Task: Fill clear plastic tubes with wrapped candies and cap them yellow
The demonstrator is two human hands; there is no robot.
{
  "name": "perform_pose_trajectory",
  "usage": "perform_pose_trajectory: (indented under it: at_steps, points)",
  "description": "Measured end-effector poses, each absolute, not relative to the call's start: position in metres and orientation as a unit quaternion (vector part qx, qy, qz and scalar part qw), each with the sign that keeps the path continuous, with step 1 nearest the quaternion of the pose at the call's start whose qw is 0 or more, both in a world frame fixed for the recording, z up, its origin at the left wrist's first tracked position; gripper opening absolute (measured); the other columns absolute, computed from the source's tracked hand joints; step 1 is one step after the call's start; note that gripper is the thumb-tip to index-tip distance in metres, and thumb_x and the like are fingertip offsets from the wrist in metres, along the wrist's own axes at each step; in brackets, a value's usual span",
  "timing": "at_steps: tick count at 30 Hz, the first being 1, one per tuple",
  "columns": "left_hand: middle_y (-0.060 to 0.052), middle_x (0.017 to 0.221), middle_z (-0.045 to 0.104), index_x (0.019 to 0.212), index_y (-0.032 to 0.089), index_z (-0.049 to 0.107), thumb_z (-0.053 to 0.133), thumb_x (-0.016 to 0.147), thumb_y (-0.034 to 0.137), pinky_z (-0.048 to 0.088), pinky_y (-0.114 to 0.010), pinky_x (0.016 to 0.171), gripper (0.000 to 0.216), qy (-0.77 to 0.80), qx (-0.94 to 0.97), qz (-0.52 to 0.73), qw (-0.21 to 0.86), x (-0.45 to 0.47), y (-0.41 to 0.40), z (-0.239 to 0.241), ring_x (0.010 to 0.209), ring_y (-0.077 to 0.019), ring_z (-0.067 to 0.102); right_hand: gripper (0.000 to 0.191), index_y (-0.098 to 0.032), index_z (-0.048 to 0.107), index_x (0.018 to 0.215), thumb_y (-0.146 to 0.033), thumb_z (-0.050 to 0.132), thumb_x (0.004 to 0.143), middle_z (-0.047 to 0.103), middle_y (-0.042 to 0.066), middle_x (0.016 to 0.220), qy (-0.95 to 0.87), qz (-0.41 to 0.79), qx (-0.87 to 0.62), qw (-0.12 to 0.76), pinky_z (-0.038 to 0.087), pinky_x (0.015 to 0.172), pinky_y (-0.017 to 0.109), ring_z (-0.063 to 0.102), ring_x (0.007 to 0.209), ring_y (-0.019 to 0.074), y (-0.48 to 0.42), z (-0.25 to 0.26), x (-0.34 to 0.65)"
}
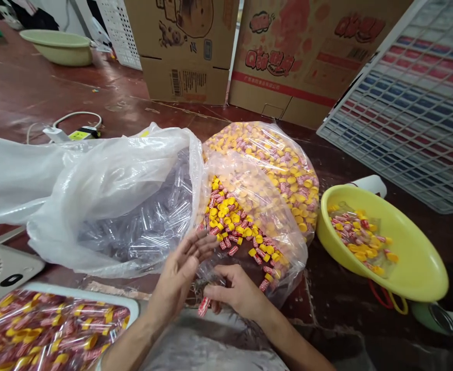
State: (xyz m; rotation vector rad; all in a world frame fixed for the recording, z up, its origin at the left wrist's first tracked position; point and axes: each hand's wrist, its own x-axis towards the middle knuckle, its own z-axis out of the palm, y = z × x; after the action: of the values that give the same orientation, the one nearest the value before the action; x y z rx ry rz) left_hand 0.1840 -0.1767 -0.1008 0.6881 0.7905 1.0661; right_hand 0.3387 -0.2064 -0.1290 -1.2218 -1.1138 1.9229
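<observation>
Small pieces are lying close around two working hands

At the lower centre of the frame, the right hand (237, 293) is clamping a red-and-white piece (203, 306) between thumb and curled fingers. The piece is sticking out tilted below the fingertips, perhaps because such a pinch is leaving its end free. Something clear is also showing there, but it is too blurred to name. Just to the left, the left hand (182, 265) is keeping its fingers extended and apart from the thumb, and I am seeing nothing in its grip.

Above the hands, a white bag (95, 180) is lying with its mouth facing right, showing clear tubes (145, 242). Beside it, a transparent bag (288, 247) is holding many yellow-capped pieces (230, 216); both openings are probably facing the hands for easy reach. A pale tray (134, 309) at lower left is carrying filled tubes (48, 330), and a yellow basin (412, 257) at right is holding a few packets (359, 234).

Everything is resting on a dark red, worn surface (121, 87). At the top, cardboard boxes (284, 56) are standing like a wall, a white grid crate (407, 103) is leaning at upper right, and a pale basin (58, 47) is sitting at upper left.
</observation>
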Motion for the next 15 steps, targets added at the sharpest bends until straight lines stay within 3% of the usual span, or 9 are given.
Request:
perform_pose_trajectory:
  at_steps: [3,7,12,15]
  points:
    - [-0.012,0.117,0.075,0.121,0.021,0.070,0.083,0.075,0.044,0.055,-0.037,0.095,0.053,0.417,0.395,0.372,0.730,0.172,-0.187,-0.117,0.108,-0.0292,0.068,0.034,-0.016,0.063,0.078,-0.048,0.076,0.076,0.060,-0.004,0.057,-0.397,0.729,-0.455,0.322,0.047,0.054,0.025,0.055,0.051,0.0115,-0.209,-0.134,0.340]
    - [-0.010,0.113,0.077,0.118,0.023,0.071,0.076,0.080,0.050,0.055,-0.038,0.092,0.047,0.491,0.399,0.361,0.686,0.159,-0.194,-0.122,0.105,-0.0294,0.069,0.028,-0.018,0.066,0.086,-0.030,0.083,0.068,0.070,-0.003,0.075,-0.480,0.624,-0.527,0.319,0.053,0.066,0.026,0.065,0.068,0.0146,-0.212,-0.132,0.342]
    - [-0.008,0.103,0.078,0.112,0.021,0.075,0.078,0.079,0.043,0.053,-0.032,0.086,0.039,0.485,0.456,0.291,0.687,0.158,-0.196,-0.119,0.099,-0.0277,0.069,0.017,-0.021,0.066,0.091,-0.035,0.073,0.085,0.076,0.003,0.089,-0.460,0.452,-0.589,0.486,0.057,0.080,0.031,0.072,0.084,0.0191,-0.208,-0.119,0.361]
    - [-0.006,0.091,0.076,0.115,0.020,0.074,0.074,0.084,0.043,0.051,-0.030,0.076,0.039,0.437,0.475,0.255,0.720,0.166,-0.197,-0.118,0.082,-0.0227,0.067,0.018,-0.022,0.070,0.100,-0.035,0.073,0.087,0.076,0.005,0.098,-0.495,0.388,-0.587,0.510,0.057,0.083,0.032,0.072,0.089,0.0204,-0.206,-0.114,0.365]
